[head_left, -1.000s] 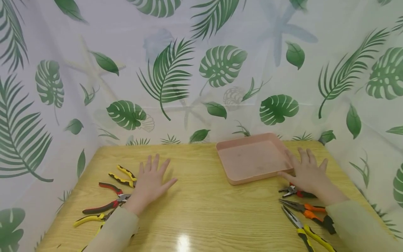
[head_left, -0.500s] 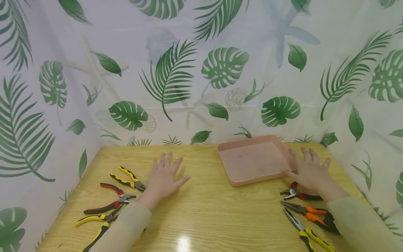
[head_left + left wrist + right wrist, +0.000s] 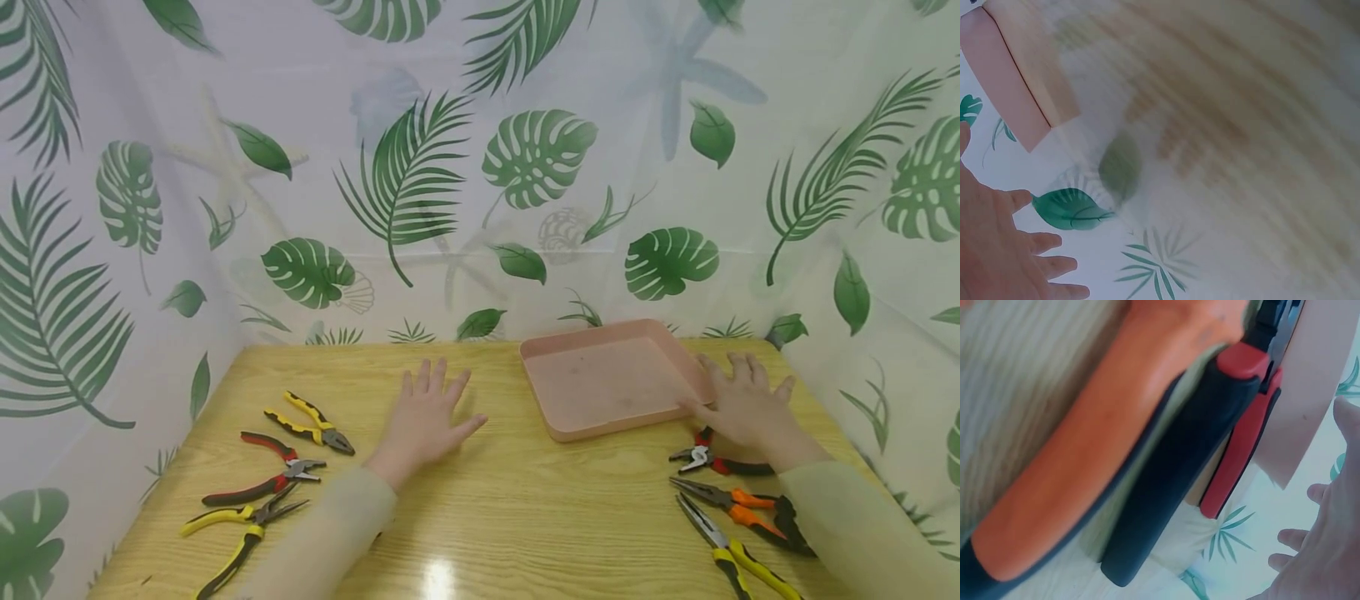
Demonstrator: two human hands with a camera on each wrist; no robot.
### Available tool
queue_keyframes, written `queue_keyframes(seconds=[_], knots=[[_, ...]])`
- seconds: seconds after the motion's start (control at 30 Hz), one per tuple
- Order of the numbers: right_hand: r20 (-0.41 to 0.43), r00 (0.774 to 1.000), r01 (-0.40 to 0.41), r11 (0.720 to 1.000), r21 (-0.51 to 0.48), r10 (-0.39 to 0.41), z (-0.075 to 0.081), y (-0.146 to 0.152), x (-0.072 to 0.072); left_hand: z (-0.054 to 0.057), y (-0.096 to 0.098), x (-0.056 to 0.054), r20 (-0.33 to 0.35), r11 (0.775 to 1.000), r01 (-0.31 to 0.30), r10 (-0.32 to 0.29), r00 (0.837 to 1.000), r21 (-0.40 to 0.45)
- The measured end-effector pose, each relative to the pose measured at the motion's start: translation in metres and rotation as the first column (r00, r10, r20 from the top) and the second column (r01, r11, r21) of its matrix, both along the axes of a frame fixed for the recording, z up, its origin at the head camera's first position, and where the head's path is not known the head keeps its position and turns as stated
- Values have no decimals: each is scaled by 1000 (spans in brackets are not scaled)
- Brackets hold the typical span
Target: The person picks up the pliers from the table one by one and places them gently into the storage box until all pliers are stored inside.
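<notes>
At the back of the table [image 3: 495,508] sits a shallow pink tray [image 3: 611,379], its right rim partly hidden by the right hand [image 3: 750,410]; left hand [image 3: 426,421] nearby, both grips spread, fingers apart. Pliers [image 3: 327,433] flank them.

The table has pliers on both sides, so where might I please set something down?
The largest bare patch of table lies in front of the tray, between the left sleeve and right pliers. A smaller one lies between the left pliers and left hand. The tray looks bare inside. Both sides are crowded: three pliers left, three right by the right hand.
</notes>
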State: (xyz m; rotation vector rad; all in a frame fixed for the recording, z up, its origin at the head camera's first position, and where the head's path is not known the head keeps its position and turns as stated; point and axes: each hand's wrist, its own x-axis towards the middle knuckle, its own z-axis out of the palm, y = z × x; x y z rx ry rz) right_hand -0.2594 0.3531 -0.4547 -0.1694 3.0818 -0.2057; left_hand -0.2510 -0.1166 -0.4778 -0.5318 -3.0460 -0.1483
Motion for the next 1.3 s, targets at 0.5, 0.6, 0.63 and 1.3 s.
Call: queue_keyframes(seconds=[0.5, 0.6, 0.63, 1.3], knots=[[24, 1000, 16, 999, -41, -15, -5, 12, -7, 3, 43, -3, 2, 999, 42, -42, 999, 4], [8, 1000, 11, 999, -43, -11, -5, 12, -9, 4, 50, -4, 14, 999, 41, -41, 999, 10], [5, 1000, 10, 999, -43, -10, -5, 12, -10, 5, 52, -5, 16, 999, 41, -41, 999, 11], [1, 1000, -9, 999, -48, 9, -13, 18, -19, 3, 91, -16, 27, 999, 23, -22, 999, -47]])
